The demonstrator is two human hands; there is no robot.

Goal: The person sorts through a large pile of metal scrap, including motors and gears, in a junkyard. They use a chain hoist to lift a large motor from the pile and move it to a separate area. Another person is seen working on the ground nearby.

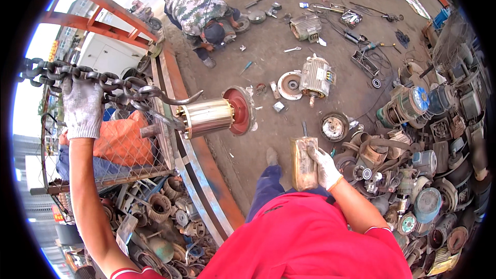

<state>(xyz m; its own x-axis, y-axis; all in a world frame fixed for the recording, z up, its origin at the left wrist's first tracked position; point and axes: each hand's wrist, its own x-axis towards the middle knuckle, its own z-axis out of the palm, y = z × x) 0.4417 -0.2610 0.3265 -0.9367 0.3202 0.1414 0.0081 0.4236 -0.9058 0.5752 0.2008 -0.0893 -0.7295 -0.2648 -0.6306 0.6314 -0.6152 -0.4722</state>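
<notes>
Holding chain (106, 77) and block (305, 164), hands (82, 106) wide apart, left apparently curled

Opens at twelve o'clock from mid-view over brown dirt ground (268, 62), between silver cylindrical metal rotor (209, 117) at nine and ribbed grey metal motor (316, 76) at two. Meets thick dark steel chain (107, 78) at ten, heaped rusty metal motor parts (403, 178) at three, worn tan rectangular block (304, 164) at four.

Chain (92, 75) cut off, left hand (82, 106) part-hidden
</notes>
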